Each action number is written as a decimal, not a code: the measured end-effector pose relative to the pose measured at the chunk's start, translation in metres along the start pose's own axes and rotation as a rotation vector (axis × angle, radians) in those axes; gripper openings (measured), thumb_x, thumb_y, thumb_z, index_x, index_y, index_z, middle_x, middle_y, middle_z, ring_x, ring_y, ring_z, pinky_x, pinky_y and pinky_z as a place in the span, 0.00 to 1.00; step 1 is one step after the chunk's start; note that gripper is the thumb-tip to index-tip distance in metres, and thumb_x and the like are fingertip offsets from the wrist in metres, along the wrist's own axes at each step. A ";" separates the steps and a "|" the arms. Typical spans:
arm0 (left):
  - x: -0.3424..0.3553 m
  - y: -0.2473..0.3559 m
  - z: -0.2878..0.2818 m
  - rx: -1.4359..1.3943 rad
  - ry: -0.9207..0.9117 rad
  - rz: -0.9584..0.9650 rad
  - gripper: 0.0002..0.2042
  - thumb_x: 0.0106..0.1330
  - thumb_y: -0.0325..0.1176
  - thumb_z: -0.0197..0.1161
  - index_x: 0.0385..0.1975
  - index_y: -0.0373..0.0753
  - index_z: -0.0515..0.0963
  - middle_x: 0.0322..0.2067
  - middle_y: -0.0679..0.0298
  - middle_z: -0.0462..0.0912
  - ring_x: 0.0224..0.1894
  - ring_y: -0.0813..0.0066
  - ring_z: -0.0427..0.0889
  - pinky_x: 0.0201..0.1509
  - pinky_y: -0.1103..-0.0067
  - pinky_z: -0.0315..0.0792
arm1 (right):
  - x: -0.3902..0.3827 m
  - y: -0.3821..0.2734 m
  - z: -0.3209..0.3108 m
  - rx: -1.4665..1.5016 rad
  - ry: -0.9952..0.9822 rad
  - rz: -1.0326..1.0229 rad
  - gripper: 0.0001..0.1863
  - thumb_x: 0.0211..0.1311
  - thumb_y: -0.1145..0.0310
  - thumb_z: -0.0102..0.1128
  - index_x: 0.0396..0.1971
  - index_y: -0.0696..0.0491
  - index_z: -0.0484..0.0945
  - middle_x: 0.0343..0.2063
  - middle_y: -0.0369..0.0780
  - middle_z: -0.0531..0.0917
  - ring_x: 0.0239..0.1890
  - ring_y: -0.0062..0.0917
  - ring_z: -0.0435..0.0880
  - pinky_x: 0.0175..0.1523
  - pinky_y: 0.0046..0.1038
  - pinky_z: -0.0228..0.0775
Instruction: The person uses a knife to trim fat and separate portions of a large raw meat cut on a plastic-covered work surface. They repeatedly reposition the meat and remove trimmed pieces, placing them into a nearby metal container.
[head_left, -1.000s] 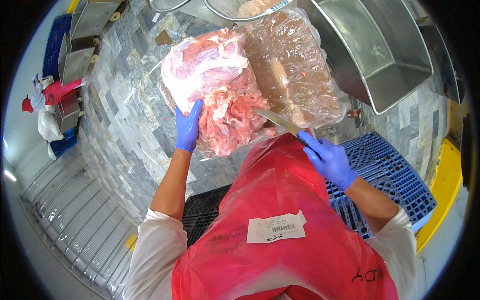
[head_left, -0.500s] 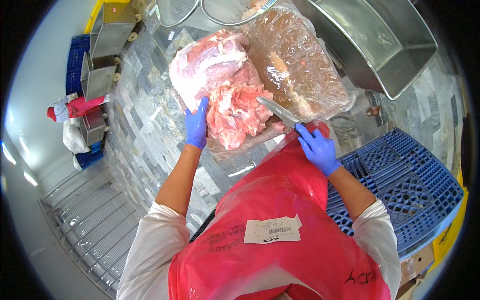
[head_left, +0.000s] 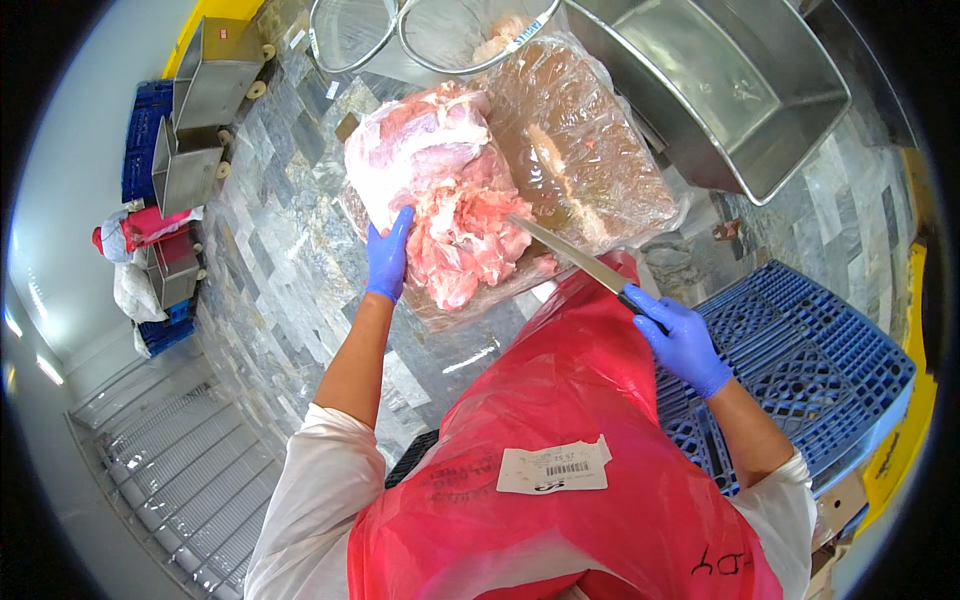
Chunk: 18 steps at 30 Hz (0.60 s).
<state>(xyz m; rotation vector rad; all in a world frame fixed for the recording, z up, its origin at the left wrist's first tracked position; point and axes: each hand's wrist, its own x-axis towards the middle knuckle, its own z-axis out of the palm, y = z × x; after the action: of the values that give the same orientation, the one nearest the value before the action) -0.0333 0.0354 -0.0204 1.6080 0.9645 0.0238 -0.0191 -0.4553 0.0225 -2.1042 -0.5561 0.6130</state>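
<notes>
A large slab of raw meat [head_left: 425,150], pale and smooth at the far end and ragged pink at the near end, lies on a plastic-wrapped brown block [head_left: 600,150]. My left hand [head_left: 388,255], in a blue glove, holds the meat's near left edge; some of its fingers are hidden against the meat. In my right hand [head_left: 680,340], also gloved in blue, is a long knife [head_left: 580,255], gripped by its dark handle. The blade slants up to the left, its tip at the right side of the ragged meat.
A deep steel tub [head_left: 720,90] stands beyond the block at the right. Two metal hoops with clear bags [head_left: 435,40] are at the top. Blue plastic pallets [head_left: 800,360] lie at my right. Another person [head_left: 150,225] is by steel carts [head_left: 210,75] at far left.
My right hand has drawn back right and down with the knife, so more of the blade shows. My left hand stays on the meat. The whole view has shifted slightly.
</notes>
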 end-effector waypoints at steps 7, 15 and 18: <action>-0.016 0.007 0.007 -0.059 0.073 -0.034 0.30 0.67 0.42 0.74 0.60 0.30 0.72 0.52 0.58 0.83 0.51 0.71 0.82 0.56 0.73 0.77 | 0.049 0.009 0.064 -0.137 0.034 -0.045 0.29 0.73 0.60 0.60 0.73 0.36 0.70 0.30 0.46 0.79 0.25 0.44 0.81 0.33 0.43 0.76; -0.024 -0.008 0.024 -0.207 0.114 -0.013 0.34 0.71 0.46 0.69 0.69 0.32 0.64 0.58 0.59 0.79 0.58 0.69 0.80 0.63 0.71 0.75 | 0.080 -0.004 0.160 0.579 0.173 0.028 0.31 0.77 0.71 0.54 0.77 0.56 0.59 0.68 0.48 0.75 0.69 0.35 0.76 0.71 0.33 0.65; -0.020 -0.021 0.020 -0.234 0.092 0.008 0.34 0.72 0.46 0.68 0.70 0.33 0.65 0.59 0.59 0.79 0.59 0.68 0.79 0.63 0.70 0.74 | 0.078 -0.008 0.153 0.714 0.117 0.148 0.31 0.78 0.70 0.52 0.77 0.55 0.59 0.67 0.45 0.77 0.65 0.26 0.78 0.66 0.29 0.68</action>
<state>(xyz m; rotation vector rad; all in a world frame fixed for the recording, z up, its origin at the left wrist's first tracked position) -0.0478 0.0072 -0.0339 1.4043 0.9877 0.2101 -0.0514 -0.3124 -0.0673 -1.4932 -0.0818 0.6475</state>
